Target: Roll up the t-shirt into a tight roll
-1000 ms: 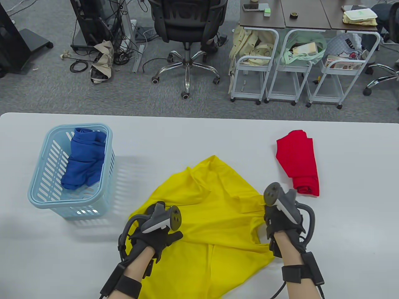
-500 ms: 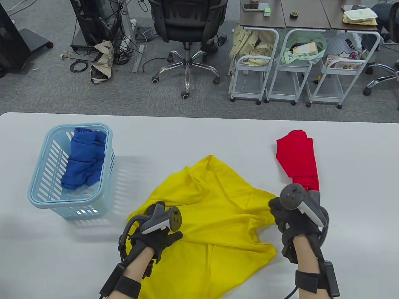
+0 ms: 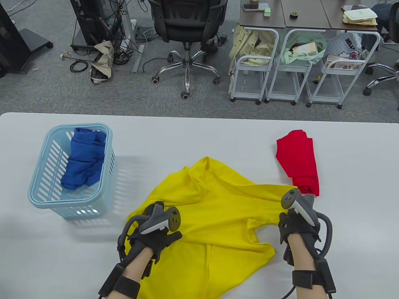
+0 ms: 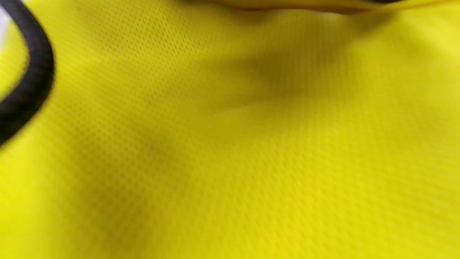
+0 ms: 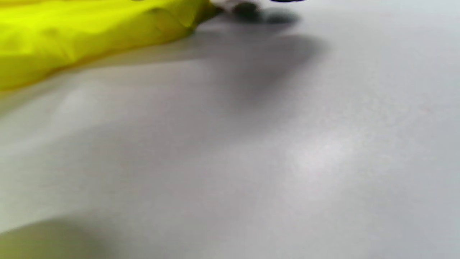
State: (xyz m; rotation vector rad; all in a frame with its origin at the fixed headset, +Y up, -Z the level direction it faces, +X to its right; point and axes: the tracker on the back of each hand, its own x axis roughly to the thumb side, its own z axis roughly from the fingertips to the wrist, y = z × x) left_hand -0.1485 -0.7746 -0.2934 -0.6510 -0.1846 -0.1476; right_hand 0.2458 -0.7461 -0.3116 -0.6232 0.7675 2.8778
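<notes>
A yellow t-shirt [image 3: 218, 211] lies spread and creased on the white table [image 3: 187, 137]. My left hand [image 3: 160, 238] rests flat on its left part with the thumb stretched out; the tracker hides the fingers. The left wrist view is filled with yellow mesh fabric [image 4: 251, 144] close up. My right hand [image 3: 291, 218] grips the shirt's right edge, and the cloth runs taut from it towards the left. In the right wrist view only a yellow fold [image 5: 90, 28] and bare table [image 5: 287, 144] show; no fingers are visible there.
A rolled red shirt [image 3: 300, 162] lies just beyond my right hand. A light blue basket [image 3: 37, 199] holding a blue shirt [image 3: 84, 158] stands at the left. A black glove cable [image 4: 36, 79] loops over the yellow cloth.
My right hand has moved right with the shirt's edge, stretching the cloth out sideways and flattening its folds. The left hand has stayed in place on the shirt.
</notes>
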